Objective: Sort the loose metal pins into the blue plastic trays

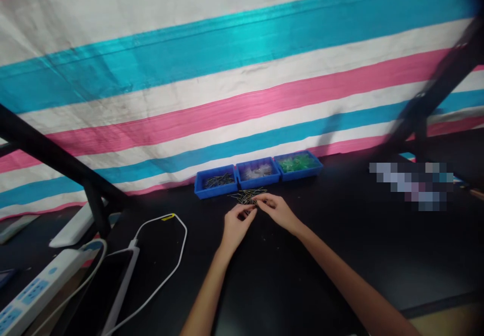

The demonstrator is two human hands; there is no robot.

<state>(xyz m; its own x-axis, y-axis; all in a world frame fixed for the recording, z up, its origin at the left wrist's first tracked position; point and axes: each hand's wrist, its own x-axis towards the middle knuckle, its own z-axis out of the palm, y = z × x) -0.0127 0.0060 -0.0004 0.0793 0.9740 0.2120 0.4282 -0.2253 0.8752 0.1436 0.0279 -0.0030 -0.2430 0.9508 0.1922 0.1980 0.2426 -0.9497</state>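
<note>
The left hand [235, 223] and right hand [279, 212] are held nearly together, thumbs and forefingers curled to narrow gaps; whether anything is gripped cannot be told. The pile of thin metal pieces [247, 195] is spread just beyond the fingertips on the black table [287, 285]. Farther beyond the fingers, a row of blue trays [260, 182] is set. Slender pieces are probably best pinched singly near mid-length, so that crossed neighbours are not dragged along.

Head camera — forward, downward, above left hand [235, 223] and right hand [282, 211].
</note>
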